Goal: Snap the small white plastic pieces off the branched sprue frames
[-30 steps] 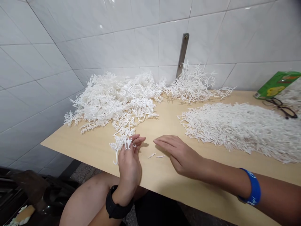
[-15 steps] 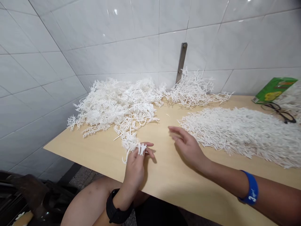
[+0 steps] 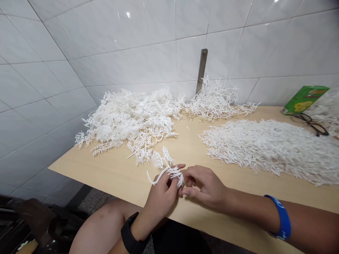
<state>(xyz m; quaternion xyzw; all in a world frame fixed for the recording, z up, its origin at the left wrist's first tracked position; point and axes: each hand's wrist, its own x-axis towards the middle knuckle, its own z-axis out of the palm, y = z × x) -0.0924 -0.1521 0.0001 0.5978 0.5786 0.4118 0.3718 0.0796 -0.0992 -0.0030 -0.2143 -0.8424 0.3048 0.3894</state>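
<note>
My left hand (image 3: 162,190) is closed around a white branched plastic sprig (image 3: 174,171), with its curved stem and feathery side twigs sticking up above the fingers. Close against the sprig's right end is my right hand (image 3: 205,185), its fingers bent and the thumb apart from the index finger. Whether those fingertips touch the twigs I cannot tell. Behind the left hand lies a tangled heap of similar white branched sprigs (image 3: 127,120). To the right spreads a flat pile of short, loose white pieces (image 3: 259,146).
The wooden board (image 3: 106,173) meets a tiled wall (image 3: 148,63). A smaller heap of bare white branches (image 3: 214,102) sits by a metal bracket (image 3: 202,70). At the far right are a green box (image 3: 304,100), black-framed glasses (image 3: 315,125) and more white pieces (image 3: 325,109).
My right hand has moved left and toward me, up to the sprig. My left hand has shifted slightly right, lifting and turning the sprig away from the heap's front.
</note>
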